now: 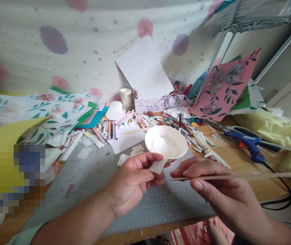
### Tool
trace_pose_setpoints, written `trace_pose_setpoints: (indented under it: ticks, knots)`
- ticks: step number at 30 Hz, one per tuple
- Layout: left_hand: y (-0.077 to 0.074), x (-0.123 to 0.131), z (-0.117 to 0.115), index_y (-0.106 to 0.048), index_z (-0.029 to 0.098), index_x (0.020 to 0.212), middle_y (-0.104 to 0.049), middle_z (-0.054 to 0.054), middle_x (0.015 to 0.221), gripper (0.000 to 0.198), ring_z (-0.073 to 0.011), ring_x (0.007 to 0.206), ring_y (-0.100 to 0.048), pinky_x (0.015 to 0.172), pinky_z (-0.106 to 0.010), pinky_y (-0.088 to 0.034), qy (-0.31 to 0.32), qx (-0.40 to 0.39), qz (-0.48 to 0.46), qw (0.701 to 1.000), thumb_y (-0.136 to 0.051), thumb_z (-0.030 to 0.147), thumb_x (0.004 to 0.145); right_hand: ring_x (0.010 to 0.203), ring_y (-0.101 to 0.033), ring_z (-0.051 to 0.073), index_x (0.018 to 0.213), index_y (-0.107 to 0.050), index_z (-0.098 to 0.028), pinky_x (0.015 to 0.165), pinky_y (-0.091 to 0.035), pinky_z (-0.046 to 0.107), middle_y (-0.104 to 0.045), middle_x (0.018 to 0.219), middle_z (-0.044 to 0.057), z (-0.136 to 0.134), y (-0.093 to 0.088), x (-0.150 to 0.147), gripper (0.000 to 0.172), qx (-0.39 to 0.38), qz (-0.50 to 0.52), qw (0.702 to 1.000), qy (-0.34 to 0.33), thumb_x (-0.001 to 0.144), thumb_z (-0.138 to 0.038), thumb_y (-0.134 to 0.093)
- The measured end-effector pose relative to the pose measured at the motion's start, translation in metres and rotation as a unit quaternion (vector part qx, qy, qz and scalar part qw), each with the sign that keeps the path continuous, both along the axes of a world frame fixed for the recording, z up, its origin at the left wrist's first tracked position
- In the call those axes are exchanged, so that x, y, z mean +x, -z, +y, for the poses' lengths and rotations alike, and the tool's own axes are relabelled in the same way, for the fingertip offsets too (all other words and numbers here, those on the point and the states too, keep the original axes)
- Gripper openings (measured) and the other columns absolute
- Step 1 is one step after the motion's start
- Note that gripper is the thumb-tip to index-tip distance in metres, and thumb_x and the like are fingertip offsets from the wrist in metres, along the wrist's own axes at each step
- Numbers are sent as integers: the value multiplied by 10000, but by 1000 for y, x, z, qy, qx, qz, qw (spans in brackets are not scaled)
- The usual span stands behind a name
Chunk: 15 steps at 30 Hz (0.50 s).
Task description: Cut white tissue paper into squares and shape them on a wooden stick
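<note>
My left hand pinches a small piece of white paper between thumb and fingers. Across from it, my right hand grips a thin wooden stick, its tip pointing left toward the paper and apart from it. Just beyond both hands stands a white paper bowl with a whitish substance inside; its lower front is partly hidden by my fingers. Torn scraps of white paper lie left of the bowl on a grey cutting mat.
Many markers are heaped behind the bowl. A blue glue gun and scissors lie at the right, with a black cable. Flower pictures on white sheets and a pink card stand around. Stacked paper cups are at the back.
</note>
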<state>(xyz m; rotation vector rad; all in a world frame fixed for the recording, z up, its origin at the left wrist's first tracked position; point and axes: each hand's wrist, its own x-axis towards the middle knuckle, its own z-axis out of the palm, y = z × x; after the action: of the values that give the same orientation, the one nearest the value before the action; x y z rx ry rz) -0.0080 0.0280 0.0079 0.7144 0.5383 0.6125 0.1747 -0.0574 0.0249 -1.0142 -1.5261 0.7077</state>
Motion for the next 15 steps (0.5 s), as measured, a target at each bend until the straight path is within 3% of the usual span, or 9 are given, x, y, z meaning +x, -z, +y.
trace_pose_setpoints:
  ticks: [3,6,9,15]
  knots:
    - [1,-1,0,-690,153,888,-673,-17,788,215,-115,694,-640,663,-217,-507,14,24,5,1000,-743,114,684,915,-662,171,952,-689,-275,807,-558,246,-718,927,27,-2,0,1,134,-7,15,1000,1,884,-202,-599]
    - [2,-1,0,-665,159,770,-624,15,637,95,-97,569,-600,566,-202,-470,26,55,29,998,-743,176,720,932,-665,183,935,-696,-272,812,-560,254,-723,929,30,-1,0,3,116,-12,28,999,18,878,-218,-611]
    - [4,-2,-1,-654,155,702,-570,34,599,134,-75,484,-517,493,-197,-409,45,97,51,993,-750,247,722,959,-663,175,929,-696,-277,826,-554,233,-728,937,17,-2,1,3,109,-21,44,999,23,875,-223,-618]
    - [-1,-1,-3,-679,161,637,-584,-3,752,156,-127,713,-523,653,-231,-406,75,161,21,984,-760,271,713,919,-673,144,950,-693,-289,816,-545,200,-734,952,4,-5,1,-4,151,-47,86,995,-13,882,-187,-604]
